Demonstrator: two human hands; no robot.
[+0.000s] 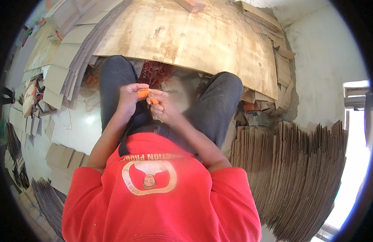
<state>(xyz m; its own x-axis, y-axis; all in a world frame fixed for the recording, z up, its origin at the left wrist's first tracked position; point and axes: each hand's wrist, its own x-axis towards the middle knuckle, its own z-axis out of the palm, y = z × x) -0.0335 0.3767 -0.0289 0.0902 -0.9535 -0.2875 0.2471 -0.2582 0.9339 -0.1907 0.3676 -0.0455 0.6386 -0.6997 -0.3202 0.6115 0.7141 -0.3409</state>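
Both my hands meet above my lap, between my bent knees. My left hand (129, 97) is closed, its thumb and fingers pinching a short, smooth orange piece (142, 94). Touching it at the fingertips, my right hand (165, 108) is also closed, around a second small orange bit (154, 101). Whether the two orange bits are one thing or two cannot be made out, and its kind is unclear. Beyond my hands, below the board's edge, lies a dark red stringy tangle (156, 72).
A large plywood board (186, 36) spans the front beyond my knees, with a reddish brick (191, 5) at its far edge. Tall rows of flat cardboard sheets (287, 173) stand at the right. More cardboard (75, 60) is stacked at the left. A pale wall (323, 60) rises at the right.
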